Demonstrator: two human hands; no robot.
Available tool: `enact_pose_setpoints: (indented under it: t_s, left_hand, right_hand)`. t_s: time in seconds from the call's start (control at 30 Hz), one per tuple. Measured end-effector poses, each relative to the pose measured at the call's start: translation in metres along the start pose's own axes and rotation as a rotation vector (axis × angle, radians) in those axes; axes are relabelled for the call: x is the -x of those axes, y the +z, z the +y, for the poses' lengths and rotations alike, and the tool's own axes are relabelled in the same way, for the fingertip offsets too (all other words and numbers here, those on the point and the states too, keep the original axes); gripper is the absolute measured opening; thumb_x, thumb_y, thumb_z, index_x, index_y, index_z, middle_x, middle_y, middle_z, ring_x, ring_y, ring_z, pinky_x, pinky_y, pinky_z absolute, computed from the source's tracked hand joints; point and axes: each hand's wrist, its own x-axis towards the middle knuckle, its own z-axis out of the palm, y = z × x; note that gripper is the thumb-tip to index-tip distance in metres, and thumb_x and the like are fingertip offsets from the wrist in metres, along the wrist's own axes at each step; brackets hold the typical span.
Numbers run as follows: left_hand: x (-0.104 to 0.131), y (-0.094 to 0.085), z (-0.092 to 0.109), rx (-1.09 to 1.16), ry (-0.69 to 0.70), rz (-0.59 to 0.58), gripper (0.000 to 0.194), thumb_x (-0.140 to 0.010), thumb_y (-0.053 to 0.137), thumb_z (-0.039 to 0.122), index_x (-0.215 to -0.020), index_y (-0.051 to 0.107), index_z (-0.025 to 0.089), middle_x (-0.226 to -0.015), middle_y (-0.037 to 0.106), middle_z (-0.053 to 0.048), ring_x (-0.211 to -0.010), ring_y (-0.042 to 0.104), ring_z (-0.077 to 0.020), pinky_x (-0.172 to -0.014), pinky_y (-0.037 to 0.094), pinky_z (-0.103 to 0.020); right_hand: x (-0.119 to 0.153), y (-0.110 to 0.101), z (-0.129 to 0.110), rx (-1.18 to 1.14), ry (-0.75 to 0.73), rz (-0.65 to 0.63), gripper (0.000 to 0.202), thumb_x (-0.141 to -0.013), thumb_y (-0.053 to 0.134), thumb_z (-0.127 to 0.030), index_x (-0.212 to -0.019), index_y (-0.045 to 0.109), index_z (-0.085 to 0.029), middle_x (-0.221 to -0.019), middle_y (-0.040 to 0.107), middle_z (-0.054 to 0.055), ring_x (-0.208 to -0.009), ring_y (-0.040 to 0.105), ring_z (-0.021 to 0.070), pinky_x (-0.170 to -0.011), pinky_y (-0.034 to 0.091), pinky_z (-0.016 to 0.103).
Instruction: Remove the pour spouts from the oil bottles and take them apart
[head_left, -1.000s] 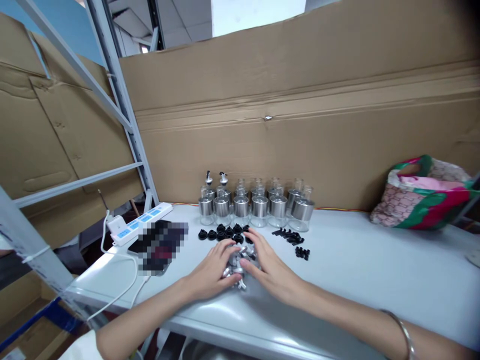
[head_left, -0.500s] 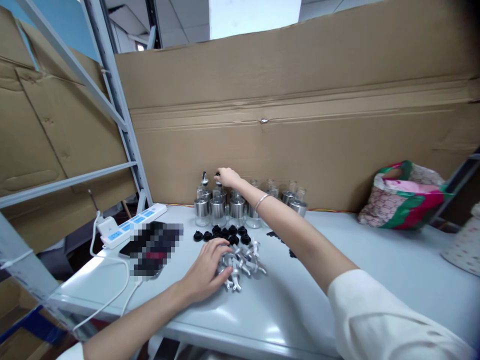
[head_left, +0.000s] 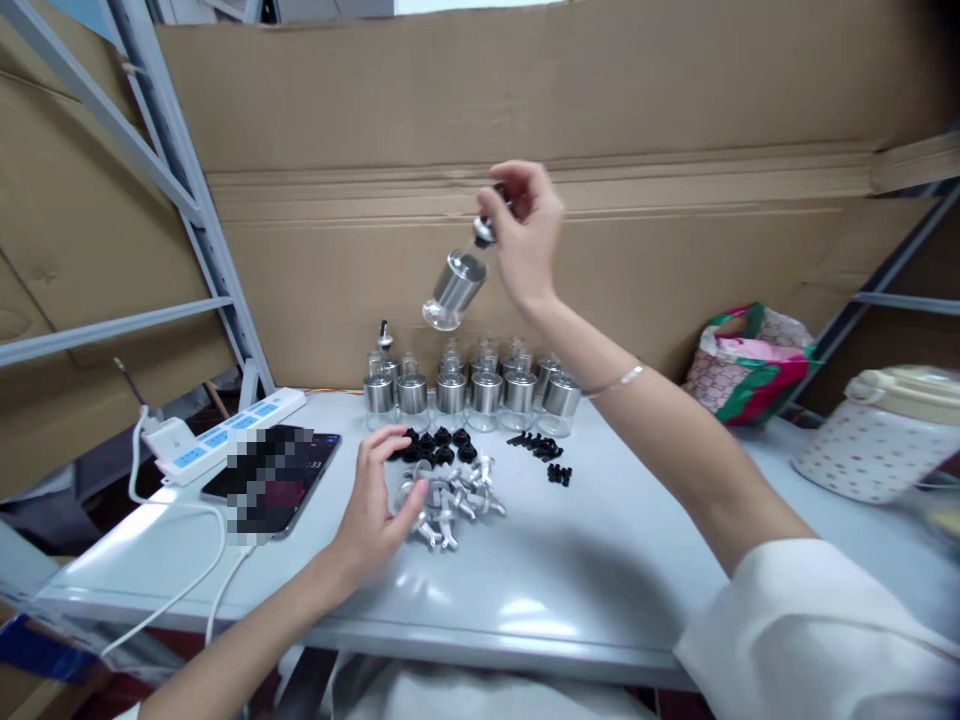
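My right hand [head_left: 529, 225] is raised in front of the cardboard, its fingers closed on the black-and-silver top of a glass bottle [head_left: 459, 285] with a steel band. The bottle hangs tilted, its base to the lower left. Low over the table, my left hand [head_left: 379, 495] has fingers and thumb apart, beside a pile of silver spout pieces [head_left: 454, 500] and several black caps [head_left: 442, 440]. Whether it touches them I cannot tell. Rows of similar bottles [head_left: 486, 392] stand behind; one at the back left carries a spout top [head_left: 385, 336].
Small black parts [head_left: 536, 444] lie right of the caps. On the left are a phone [head_left: 300, 490], a power strip [head_left: 232, 435] and white cables. A patterned bag [head_left: 750, 365] and a dotted container [head_left: 877, 435] stand at right. Cardboard [head_left: 337, 250] walls the back.
My right hand has lifted a bottle with a spout top from the back row, up and toward me. My left hand stays near the silver pieces. The camera view has tilted down.
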Motion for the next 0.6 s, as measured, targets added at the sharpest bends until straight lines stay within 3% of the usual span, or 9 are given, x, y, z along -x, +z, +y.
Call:
enact_pose_setpoints:
  t_s: [0.1,0.13,0.2,0.27,0.33,0.37,0.5,0.6]
  left_hand:
    - [0.006,0.009,0.024,0.176,-0.069,0.061,0.048,-0.085,0.055,0.029,-0.125,0.029,0.028,-0.136,0.033,-0.010,-0.132,0.033,-0.0241,-0.109,0.032,-0.044]
    - [0.008,0.013,0.033,0.241,-0.113,0.038,0.058,-0.082,0.059,0.031,-0.129,0.025,0.028,-0.140,0.030,-0.011,-0.134,0.031,-0.0256,-0.109,0.032,-0.044]
    - [0.012,0.025,0.048,0.366,-0.234,-0.074,0.075,-0.075,0.067,0.037,-0.134,0.022,0.027,-0.145,0.027,-0.011,-0.135,0.030,-0.0286,-0.110,0.030,-0.045]
    - [0.017,0.038,0.060,0.506,-0.381,-0.257,0.083,-0.066,0.075,0.039,-0.133,0.028,0.025,-0.140,0.037,-0.011,-0.129,0.038,-0.0308,-0.107,0.033,-0.045]
    - [0.023,0.051,0.069,0.643,-0.532,-0.394,0.076,-0.062,0.077,0.038,-0.125,0.037,0.022,-0.125,0.052,-0.010,-0.114,0.051,-0.0291,-0.099,0.041,-0.043]
    - [0.026,0.056,0.072,0.683,-0.583,-0.403,0.072,-0.061,0.078,0.037,-0.121,0.040,0.021,-0.118,0.056,-0.009,-0.107,0.054,-0.0276,-0.095,0.044,-0.042]
    - [0.036,0.065,0.078,0.728,-0.664,-0.347,0.065,-0.062,0.076,0.029,-0.117,0.042,0.020,-0.114,0.057,-0.008,-0.104,0.054,-0.0253,-0.090,0.046,-0.038]
    - [0.037,0.065,0.079,0.741,-0.638,-0.319,0.063,-0.065,0.072,0.025,-0.120,0.041,0.021,-0.116,0.057,-0.007,-0.105,0.054,-0.0237,-0.091,0.046,-0.037]
  right_hand:
    - [0.042,-0.032,-0.048,-0.169,0.065,0.143,0.020,-0.091,0.048,-0.043,-0.097,0.051,-0.024,-0.083,0.052,-0.001,-0.085,0.059,0.0118,-0.082,0.048,0.029]
    - [0.062,-0.039,-0.064,-0.191,0.107,0.117,0.020,-0.091,0.048,-0.043,-0.097,0.052,-0.024,-0.082,0.052,-0.002,-0.084,0.060,0.0120,-0.080,0.049,0.030]
    - [0.103,-0.051,-0.091,-0.257,0.240,0.023,0.018,-0.089,0.053,-0.041,-0.093,0.055,-0.024,-0.075,0.051,-0.002,-0.077,0.061,0.0128,-0.074,0.052,0.030]
    - [0.138,-0.057,-0.109,-0.371,0.371,-0.072,0.014,-0.088,0.056,-0.038,-0.088,0.056,-0.024,-0.072,0.050,-0.003,-0.069,0.061,0.0126,-0.067,0.053,0.029]
    - [0.163,-0.059,-0.118,-0.469,0.457,-0.121,0.013,-0.088,0.057,-0.037,-0.086,0.057,-0.024,-0.077,0.050,-0.002,-0.066,0.060,0.0115,-0.062,0.052,0.028]
    - [0.171,-0.059,-0.121,-0.497,0.498,-0.152,0.014,-0.089,0.055,-0.037,-0.086,0.057,-0.024,-0.079,0.051,-0.001,-0.067,0.061,0.0116,-0.061,0.052,0.028]
    - [0.189,-0.059,-0.127,-0.480,0.664,-0.268,0.023,-0.088,0.055,-0.041,-0.103,0.049,-0.025,-0.094,0.057,0.002,-0.087,0.061,0.0163,-0.076,0.052,0.033]
    - [0.193,-0.060,-0.131,-0.432,0.760,-0.372,0.032,-0.081,0.065,-0.038,-0.098,0.040,-0.026,-0.085,0.059,-0.001,-0.075,0.060,0.0156,-0.070,0.051,0.032]
